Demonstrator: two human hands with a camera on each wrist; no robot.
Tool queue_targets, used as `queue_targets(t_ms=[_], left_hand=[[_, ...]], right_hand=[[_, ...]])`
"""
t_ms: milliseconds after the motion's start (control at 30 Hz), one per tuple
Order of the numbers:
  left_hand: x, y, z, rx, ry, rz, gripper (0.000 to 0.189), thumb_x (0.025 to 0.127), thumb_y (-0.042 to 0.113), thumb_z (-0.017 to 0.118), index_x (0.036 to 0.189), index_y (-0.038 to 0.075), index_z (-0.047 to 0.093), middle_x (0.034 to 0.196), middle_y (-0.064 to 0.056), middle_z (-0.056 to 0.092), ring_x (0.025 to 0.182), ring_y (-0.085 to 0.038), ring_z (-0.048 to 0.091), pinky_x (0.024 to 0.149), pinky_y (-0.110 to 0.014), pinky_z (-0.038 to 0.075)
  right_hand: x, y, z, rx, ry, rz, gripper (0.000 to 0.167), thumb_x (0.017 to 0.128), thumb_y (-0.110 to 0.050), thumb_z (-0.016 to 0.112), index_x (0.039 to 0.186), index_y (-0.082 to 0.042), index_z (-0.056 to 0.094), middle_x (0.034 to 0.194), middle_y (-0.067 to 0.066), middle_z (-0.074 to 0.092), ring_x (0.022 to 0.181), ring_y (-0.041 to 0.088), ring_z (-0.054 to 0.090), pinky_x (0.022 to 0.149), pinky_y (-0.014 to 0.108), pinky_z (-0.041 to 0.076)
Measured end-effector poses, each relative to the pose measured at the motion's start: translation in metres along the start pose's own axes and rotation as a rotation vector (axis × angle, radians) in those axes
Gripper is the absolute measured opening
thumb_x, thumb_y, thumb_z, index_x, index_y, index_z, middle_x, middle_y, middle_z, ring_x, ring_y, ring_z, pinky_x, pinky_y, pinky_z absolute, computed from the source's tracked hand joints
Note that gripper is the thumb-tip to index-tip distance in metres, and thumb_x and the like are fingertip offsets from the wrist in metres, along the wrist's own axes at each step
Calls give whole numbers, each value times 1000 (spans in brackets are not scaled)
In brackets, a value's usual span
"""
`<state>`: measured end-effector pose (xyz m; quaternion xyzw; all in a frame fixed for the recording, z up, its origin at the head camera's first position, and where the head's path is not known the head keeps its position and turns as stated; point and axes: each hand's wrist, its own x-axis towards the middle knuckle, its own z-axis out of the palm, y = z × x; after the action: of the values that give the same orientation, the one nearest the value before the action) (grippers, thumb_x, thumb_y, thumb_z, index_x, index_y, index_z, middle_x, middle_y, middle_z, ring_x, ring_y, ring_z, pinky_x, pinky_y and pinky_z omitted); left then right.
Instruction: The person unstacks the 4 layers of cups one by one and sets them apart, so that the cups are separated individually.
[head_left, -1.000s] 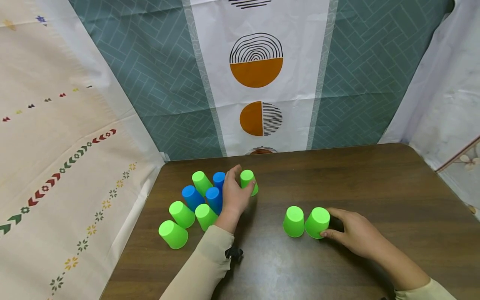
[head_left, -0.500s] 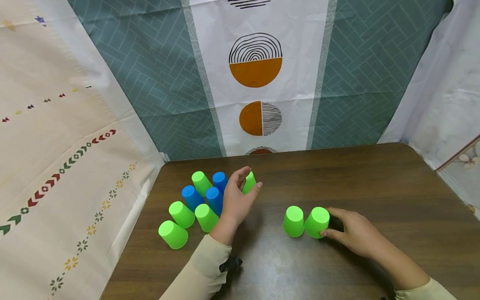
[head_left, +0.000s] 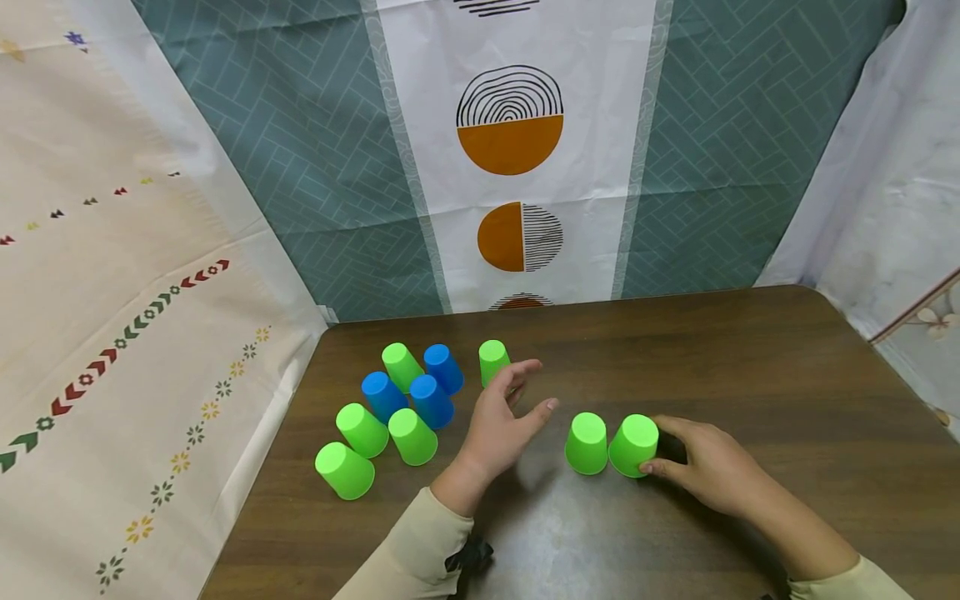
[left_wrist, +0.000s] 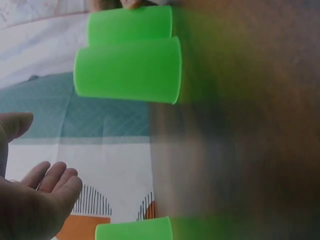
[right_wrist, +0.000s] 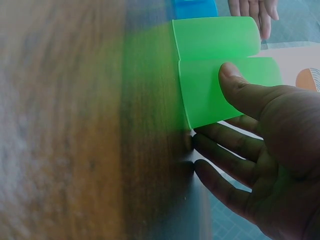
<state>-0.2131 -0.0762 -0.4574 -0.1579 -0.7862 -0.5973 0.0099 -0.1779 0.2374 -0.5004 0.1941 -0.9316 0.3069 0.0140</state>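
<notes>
Two green cups stand upside down side by side at the middle right of the table. My right hand grips the right one, thumb on its near side and fingers behind it, as the right wrist view also shows for this cup. The left green cup stands right against it. My left hand is in the air with fingers spread and nothing in them, between these cups and the group on the left. Behind its fingertips is a lone green cup, partly hidden by the hand.
On the left, several upside-down cups stand close together: blue ones in the middle and back, green ones around them. The brown table ends at a patterned cloth behind and a beige cloth on the left.
My left hand has moved away from the lone green cup, right and toward me, with its fingers spreading. The cup stays where it was. My right hand has not moved.
</notes>
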Motion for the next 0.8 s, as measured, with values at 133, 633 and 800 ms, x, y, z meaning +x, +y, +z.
queue_targets(t_ms=[133, 633, 800], left_hand=[[-4, -1, 7, 33, -59, -4, 58, 97, 18, 78, 148, 8, 52, 150, -8, 56, 144, -23, 49, 118, -41, 40], [-12, -11, 34, 153, -219, -1, 68, 90, 26, 86, 148, 10, 55, 144, -5, 59, 136, -21, 55, 112, -36, 47], [-12, -12, 38, 140, -243, -31, 72, 86, 25, 90, 147, 7, 55, 138, -3, 60, 129, -19, 60, 107, -32, 49]], right_hand=[[0, 0, 0, 0, 1, 0, 65, 84, -45, 86, 135, -10, 67, 128, 7, 72, 120, 39, 67, 96, 65, 53], [0, 1, 1, 2, 13, -15, 62, 83, -42, 88, 134, -11, 68, 127, 6, 73, 118, 37, 68, 95, 64, 54], [0, 0, 0, 6, 2, -9, 63, 84, -42, 87, 135, -11, 67, 128, 8, 72, 119, 39, 68, 95, 65, 53]])
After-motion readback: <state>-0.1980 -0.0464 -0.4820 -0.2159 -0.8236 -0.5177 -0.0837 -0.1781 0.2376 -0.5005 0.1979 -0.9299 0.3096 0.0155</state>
